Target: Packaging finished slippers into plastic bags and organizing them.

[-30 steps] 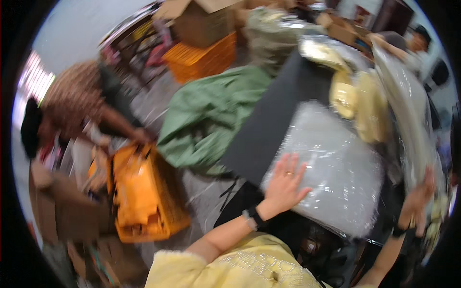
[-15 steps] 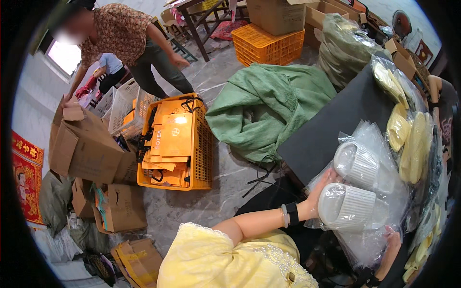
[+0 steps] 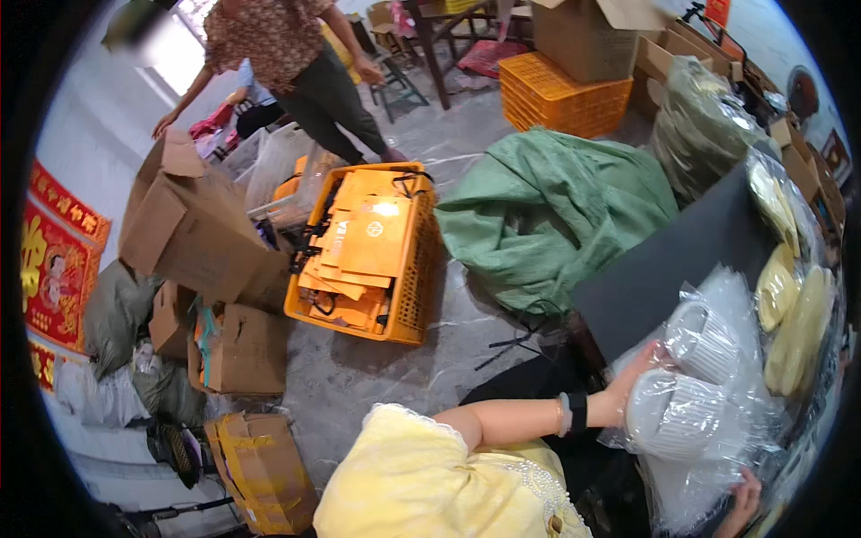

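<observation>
White slippers [image 3: 686,412] in plastic [image 3: 677,484] lie over the near end of the table [image 3: 664,255]; the left hand [image 3: 628,394] grips their left edge. The right hand [image 3: 743,502] is at the plastic's lower edge; its grip I cannot tell. Grey floor [image 3: 448,359] opens beside the crate [image 3: 417,278].

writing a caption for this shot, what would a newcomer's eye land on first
Probably the bright orange crate filled with orange bags, near the middle of the view, with a big green sack to its right. Next, perhaps, the clear-wrapped white slippers at lower right, with the left hand at their left side. The red wall hanging also stands out at far left.
</observation>
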Available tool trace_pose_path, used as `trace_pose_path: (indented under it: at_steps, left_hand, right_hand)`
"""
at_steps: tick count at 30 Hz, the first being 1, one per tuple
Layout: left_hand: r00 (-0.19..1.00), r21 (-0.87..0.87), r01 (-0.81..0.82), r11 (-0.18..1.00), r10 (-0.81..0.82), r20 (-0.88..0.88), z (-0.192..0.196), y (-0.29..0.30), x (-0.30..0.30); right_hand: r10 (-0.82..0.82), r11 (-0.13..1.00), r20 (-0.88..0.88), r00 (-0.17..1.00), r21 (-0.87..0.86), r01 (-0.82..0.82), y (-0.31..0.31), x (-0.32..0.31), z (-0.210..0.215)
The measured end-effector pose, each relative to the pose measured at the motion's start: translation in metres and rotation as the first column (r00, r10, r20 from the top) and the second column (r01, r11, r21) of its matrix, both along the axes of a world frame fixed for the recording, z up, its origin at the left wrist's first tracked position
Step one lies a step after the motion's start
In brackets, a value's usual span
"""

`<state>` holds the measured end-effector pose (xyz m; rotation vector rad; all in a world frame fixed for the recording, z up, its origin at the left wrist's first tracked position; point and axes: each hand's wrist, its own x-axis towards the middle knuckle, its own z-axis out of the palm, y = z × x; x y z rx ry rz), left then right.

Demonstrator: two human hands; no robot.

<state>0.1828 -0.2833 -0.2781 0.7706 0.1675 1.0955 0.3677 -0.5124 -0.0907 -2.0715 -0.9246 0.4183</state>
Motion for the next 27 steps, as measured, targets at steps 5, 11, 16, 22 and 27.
trace_pose_path:
  at_steps: [5,11,16,22,27]
  left_hand:
    - [0.924,-0.29,0.214,0.933,-0.289,-0.251,0.053,-0.008,-0.019]
    - [0.918,0.146,-0.043,0.988,0.097,-0.385,0.066,0.026,-0.05]
    - [0.875,-0.536,0.466,0.704,-0.455,0.165,0.11,0.045,-0.054]
    - [0.855,-0.235,0.216,0.948,-0.3,-0.423,0.109,0.046,-0.063]
    - [0.897,-0.104,0.207,0.973,-0.231,-0.376,0.132,0.037,-0.054]
  right_hand:
    - [0.026,1.0,-0.193,0.981,0.016,-0.023,-0.048,0.044,-0.049]
    - [0.294,0.867,-0.89,0.348,0.402,0.295,-0.011,0.07,-0.034]
    - [0.11,0.966,-0.886,0.45,0.203,0.162,-0.003,0.068,-0.038]
    - [0.127,0.988,-0.717,0.685,0.156,-0.019,0.053,0.045,-0.011]
    - [0.197,0.844,-0.538,0.82,0.518,0.137,0.047,0.039,0.025]
